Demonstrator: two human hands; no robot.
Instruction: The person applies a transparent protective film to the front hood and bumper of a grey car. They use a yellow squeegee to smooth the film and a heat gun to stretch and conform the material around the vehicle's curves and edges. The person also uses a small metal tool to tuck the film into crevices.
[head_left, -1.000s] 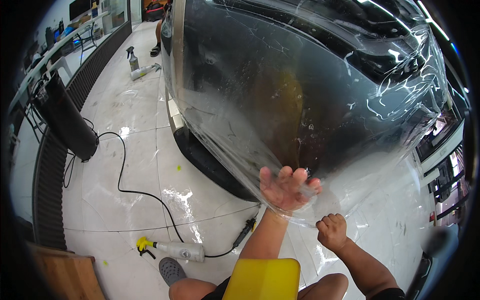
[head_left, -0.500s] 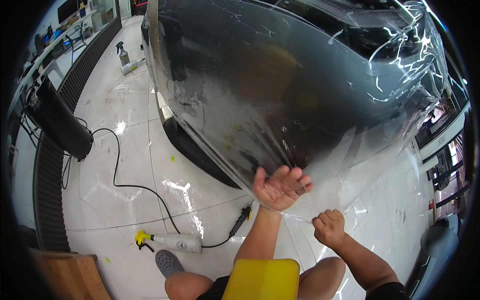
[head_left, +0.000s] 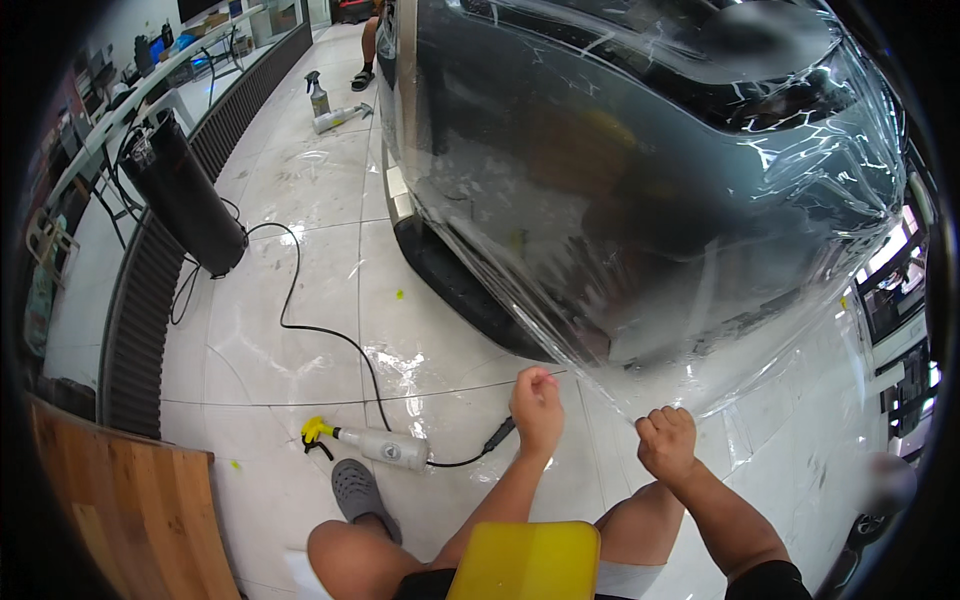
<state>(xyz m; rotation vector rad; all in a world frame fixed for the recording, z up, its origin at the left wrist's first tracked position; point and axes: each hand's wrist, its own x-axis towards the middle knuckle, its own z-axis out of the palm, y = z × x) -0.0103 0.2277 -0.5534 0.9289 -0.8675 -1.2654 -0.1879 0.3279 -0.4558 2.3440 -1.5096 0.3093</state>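
Currently, black cylinder [head_left: 185, 195]: beside ribbed skirting [head_left: 140, 335].
Yellow-headed spray bottle [head_left: 380, 447]: on its side on the tiled floor [head_left: 335, 275].
Left hand [head_left: 537, 412]: raised just left of the clear film [head_left: 690, 260], fingers bent inward; cannot tell whether their tips meet.
Film: over the dark car body [head_left: 450, 284], stretched to the right hand [head_left: 667, 443].
Right hand: fingers clenched around the film's lower edge.

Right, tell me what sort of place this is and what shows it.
Probably a car workshop or detailing shop: clear film drapes what looks like a dark car, its lower edge gripped in the right hand, and a yellow-headed spray bottle lies on the glossy tiled floor.
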